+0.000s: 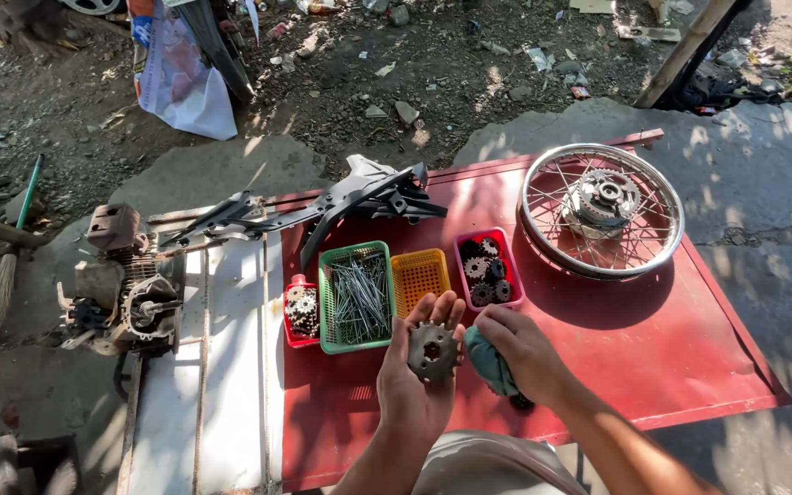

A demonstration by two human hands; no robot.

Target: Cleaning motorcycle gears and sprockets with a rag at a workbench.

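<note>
We are holding a sprocket in our left hand over the red desk; our right hand is gripping a teal rag. Beyond are sitting a green basket, yellow basket, pink basket, then a spoked wheel.

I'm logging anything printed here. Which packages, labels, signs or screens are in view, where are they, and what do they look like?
Plastic bag: top left on the gravel, white with blue and red patches, slumped and crumpled.
Flat wrapper scraps: scattered on the dirt at the top, small and pale.
No signs or screens show.
</note>
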